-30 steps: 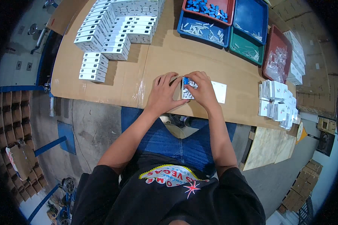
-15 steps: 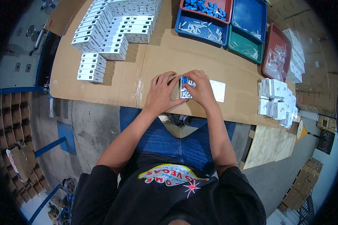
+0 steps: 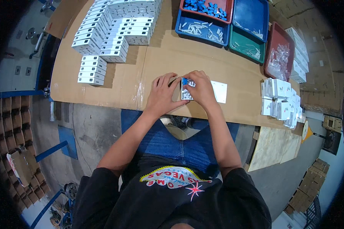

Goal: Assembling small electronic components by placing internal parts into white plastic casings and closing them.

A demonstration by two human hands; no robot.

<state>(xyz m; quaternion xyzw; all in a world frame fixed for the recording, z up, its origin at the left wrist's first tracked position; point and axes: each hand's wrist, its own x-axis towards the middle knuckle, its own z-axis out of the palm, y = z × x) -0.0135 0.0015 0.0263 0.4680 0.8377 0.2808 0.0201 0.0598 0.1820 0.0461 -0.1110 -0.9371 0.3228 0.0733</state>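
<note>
A small white box [image 3: 185, 97] lies open on the cardboard-covered table, its white lid [image 3: 220, 92] folded out to the right. Inside it show a blue piece [image 3: 184, 81] and several white pieces. My left hand [image 3: 162, 93] braces the box from the left, index finger at its upper corner and thumb at its lower edge. Over the box's right side, my right hand [image 3: 201, 88] has thumb and fingers bent closely together, down among the contents beside the blue piece. Whatever lies between those fingertips is hidden by the hand.
Stacked white boxes [image 3: 114, 51] stand at the far left. Far right are a red tray of blue pieces [image 3: 208, 8], a blue tray of white sticks [image 3: 200, 31], a green tray [image 3: 246, 49] and a dark red tray of clear bags [image 3: 279, 63]. White packets [image 3: 281, 101] pile near the right edge.
The whole view has shifted slightly. My right fingers have moved a little over the box contents; my left hand keeps its place at the box's side.
</note>
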